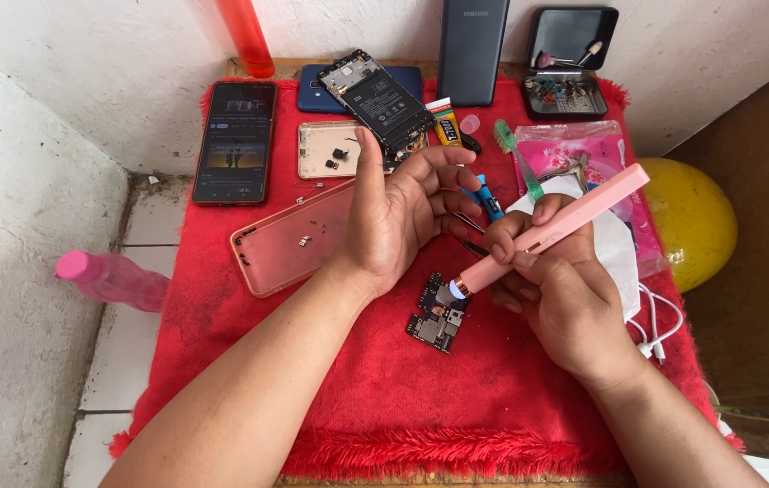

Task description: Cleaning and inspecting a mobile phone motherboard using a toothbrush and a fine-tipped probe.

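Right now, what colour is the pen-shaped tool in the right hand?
Pale pink, on the pen-shaped tool held in the right hand; head view.

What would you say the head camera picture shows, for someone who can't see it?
The right hand holds a pink pen-shaped tool, its lit tip on a small circuit board lying on a red cloth. The left hand hovers open above, among dismantled phone parts.

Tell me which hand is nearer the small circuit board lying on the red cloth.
Right. The right hand holds a pink pen-like tool whose tip sits over the circuit board; the left hand hovers open above and behind it.
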